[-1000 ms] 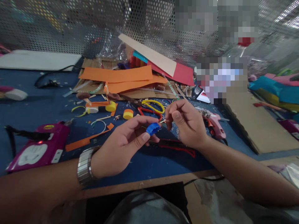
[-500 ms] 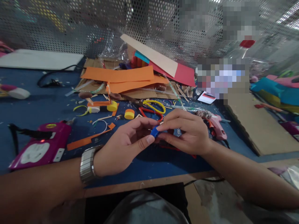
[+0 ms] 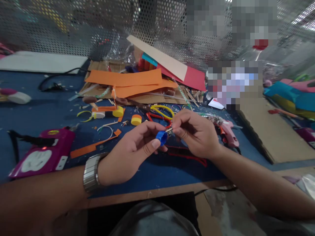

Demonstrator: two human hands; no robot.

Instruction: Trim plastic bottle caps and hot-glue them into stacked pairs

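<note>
Between the thumb and fingers of my left hand (image 3: pixel 134 149) is a blue bottle cap (image 3: pixel 161 137), its hollow side turned to the right. My right hand (image 3: pixel 197 134) pinches a thin pale wooden stick (image 3: pixel 169 129), whose left end is close to the cap's rim; I cannot tell whether they touch. Behind my hands lie scissors with yellow and red handles (image 3: pixel 163 111). A yellow bottle cap with an orange top (image 3: pixel 136 120) sits left of them. Under my right hand a red-edged tool (image 3: pixel 187 154) rests on the table, partly hidden.
A purple box with a lit red light (image 3: pixel 44 150) stands at left. Orange paper strips (image 3: pixel 123 78) lie on cardboard at the back. A pink glue gun (image 3: pixel 230 132) is right of my right hand, beside a cardboard sheet (image 3: pixel 278 137). Scraps litter the blue table (image 3: pixel 137 183).
My right fingers have come off the blue cap and drawn slightly right with the stick. The cap has turned so its hollow side shows.
</note>
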